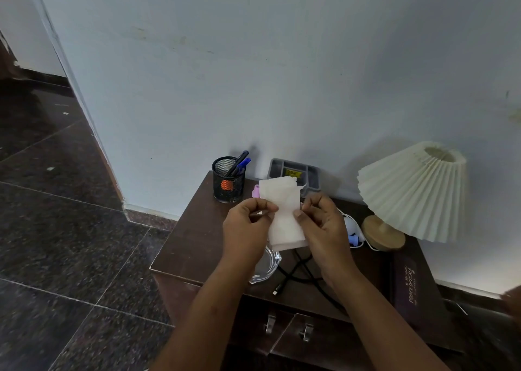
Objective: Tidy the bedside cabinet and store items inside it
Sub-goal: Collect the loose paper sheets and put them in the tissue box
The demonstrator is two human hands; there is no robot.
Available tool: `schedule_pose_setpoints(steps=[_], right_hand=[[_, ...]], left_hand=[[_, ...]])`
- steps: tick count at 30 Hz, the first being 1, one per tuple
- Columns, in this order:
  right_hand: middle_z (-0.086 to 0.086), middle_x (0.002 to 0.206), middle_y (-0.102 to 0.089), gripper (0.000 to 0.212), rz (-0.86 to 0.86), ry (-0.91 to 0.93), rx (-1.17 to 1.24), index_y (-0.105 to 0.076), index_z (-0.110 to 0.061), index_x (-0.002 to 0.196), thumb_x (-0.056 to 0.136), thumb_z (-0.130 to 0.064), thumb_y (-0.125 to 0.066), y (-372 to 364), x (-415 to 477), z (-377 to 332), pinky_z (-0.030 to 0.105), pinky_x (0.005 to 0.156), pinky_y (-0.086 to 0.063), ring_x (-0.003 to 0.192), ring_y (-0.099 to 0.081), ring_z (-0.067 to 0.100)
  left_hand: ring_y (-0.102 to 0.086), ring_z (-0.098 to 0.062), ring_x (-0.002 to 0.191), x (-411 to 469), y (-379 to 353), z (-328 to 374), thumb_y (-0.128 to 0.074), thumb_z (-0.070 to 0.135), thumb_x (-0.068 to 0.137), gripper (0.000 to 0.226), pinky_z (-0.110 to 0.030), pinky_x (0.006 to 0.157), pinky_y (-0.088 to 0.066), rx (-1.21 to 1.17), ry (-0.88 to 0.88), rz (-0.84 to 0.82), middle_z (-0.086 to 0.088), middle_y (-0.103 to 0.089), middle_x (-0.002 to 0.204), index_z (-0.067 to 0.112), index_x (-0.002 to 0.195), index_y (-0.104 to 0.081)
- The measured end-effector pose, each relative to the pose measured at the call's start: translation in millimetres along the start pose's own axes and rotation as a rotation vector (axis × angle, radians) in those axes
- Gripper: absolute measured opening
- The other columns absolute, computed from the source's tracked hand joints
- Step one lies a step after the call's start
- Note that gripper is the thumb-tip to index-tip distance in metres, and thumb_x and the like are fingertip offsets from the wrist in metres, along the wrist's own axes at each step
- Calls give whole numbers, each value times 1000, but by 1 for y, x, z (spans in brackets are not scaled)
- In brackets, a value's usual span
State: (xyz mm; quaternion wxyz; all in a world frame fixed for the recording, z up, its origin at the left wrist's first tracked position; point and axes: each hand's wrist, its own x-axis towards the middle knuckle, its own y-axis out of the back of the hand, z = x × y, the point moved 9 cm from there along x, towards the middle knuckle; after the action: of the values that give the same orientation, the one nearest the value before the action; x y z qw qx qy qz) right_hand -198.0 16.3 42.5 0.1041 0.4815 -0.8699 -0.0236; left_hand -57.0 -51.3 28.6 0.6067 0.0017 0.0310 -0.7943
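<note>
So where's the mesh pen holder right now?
Head view: the mesh pen holder stands at the cabinet's back-left corner, left of the grey tray.

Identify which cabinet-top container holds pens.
The black mesh cup at the dark wooden cabinet's back-left corner, with blue pens in it; the grey plastic tray and clear glass dish show none.

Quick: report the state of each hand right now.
Left hand: closed, pinching the folded white tissue by its left edge.
Right hand: closed, pinching the same tissue's right edge.
</note>
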Motion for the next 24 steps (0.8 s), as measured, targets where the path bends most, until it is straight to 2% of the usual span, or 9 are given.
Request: schedule_pose_setpoints(steps=[2, 4, 7, 9, 11, 14, 18, 22, 24], right_hand=[[-7, 87, -64, 25, -22, 19, 8, -57, -21, 75, 90, -1, -53, -2, 0, -2, 29, 76, -51, 87, -60, 9], [-11, 88, -66, 32, -46, 20, -10, -64, -27, 73, 90, -1, -55, -4, 0, -1, 30, 80, -53, 89, -61, 8], [-13, 104, -66, 35, -101, 8, -21, -66, -39, 90, 88, -5, -60, -8, 1, 3, 30, 81, -56, 96, -63, 7], [-7, 122, -61, 43, -128, 36, -79, -62, -44, 102, 86, -5, -63, -9, 2, 4, 29, 86, -55, 109, -59, 11], [-6, 133, -54, 48, -144, 73, -167, -58, -42, 112, 85, -3, -65, -9, 3, 2, 19, 83, -54, 112, -56, 10], [-5, 142, -45, 56, -177, 101, -229, -52, -34, 127, 84, 0, -65, -10, 4, 2, 9, 78, -50, 115, -52, 8], [-7, 145, -40, 65, -207, 144, -287, -42, -42, 127, 84, -1, -65, -12, 3, 2, 11, 81, -50, 122, -47, 8], [-19, 134, -40, 67, -216, 145, -279, -40, -38, 131, 83, 1, -65, -11, 0, -3, 7, 77, -48, 116, -47, 4], [-17, 137, -41, 66, -214, 125, -301, -44, -34, 135, 83, 0, -66, -8, 1, -2, 10, 79, -50, 117, -50, 7]], left_hand=[[-63, -22, 97, 0, -2, -1, -59, -3, 86, 36, -43, 80, -58, -7, 12, -20, -1, -66, 103, 31, 77, -67], [-64, -22, 96, 0, -4, 0, -60, -3, 85, 36, -36, 76, -59, 1, 2, -41, -5, -65, 110, 31, 87, -68], [-62, -12, 89, -2, -8, 5, -61, -4, 84, 43, -16, 67, -56, 119, -64, -88, 0, -62, 117, 29, 111, -65], [-62, -10, 93, -3, -12, 6, -61, -7, 82, 53, -11, 67, -55, 195, -111, -120, 2, -59, 124, 26, 124, -60], [-62, -15, 106, -4, -15, 6, -60, -11, 81, 61, -17, 77, -56, 249, -155, -141, 1, -53, 134, 24, 131, -55], [-56, -23, 121, -7, -21, 8, -60, -15, 79, 69, -35, 93, -54, 331, -240, -174, -2, -42, 146, 20, 137, -47], [-53, -24, 125, -9, -24, 12, -62, -15, 77, 74, -33, 95, -52, 418, -320, -178, -1, -41, 147, 19, 140, -43], [-52, -25, 126, -8, -26, 12, -61, -16, 77, 75, -37, 97, -51, 427, -350, -155, -2, -41, 147, 19, 140, -43], [-53, -24, 125, -8, -28, 8, -61, -15, 78, 73, -37, 97, -51, 431, -348, -143, -3, -41, 148, 20, 140, -43]])
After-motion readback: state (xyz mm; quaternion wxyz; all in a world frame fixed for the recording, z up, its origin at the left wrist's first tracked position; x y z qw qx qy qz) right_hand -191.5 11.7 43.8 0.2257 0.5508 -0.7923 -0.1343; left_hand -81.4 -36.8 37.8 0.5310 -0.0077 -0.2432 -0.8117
